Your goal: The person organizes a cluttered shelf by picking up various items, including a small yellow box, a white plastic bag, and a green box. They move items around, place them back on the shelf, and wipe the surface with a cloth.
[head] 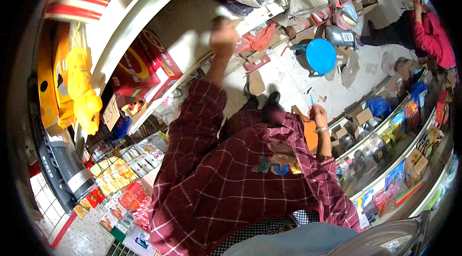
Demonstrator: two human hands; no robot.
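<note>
My left hand (224,37) reaches out over the bare shelf board (180,17) at upper centre. Motion blurs it, and a dark blurred patch shows at its fingertips; whether it holds something is unclear. Closer to my body on the right, my right hand (318,116) has its fingers closed around a thin blue object (312,100) that points away from me. A bracelet (321,129) circles that wrist. Beside the right forearm is an orange stool (309,136), partly hidden by my plaid sleeve.
A blue round stool (320,56) stands on the tiled floor (288,86) among cartons and plastic bags. Shelves of packaged goods (382,147) curve along the right. Red cartons (144,64) sit on the left shelving. At the far right is another person (433,39) in a red top.
</note>
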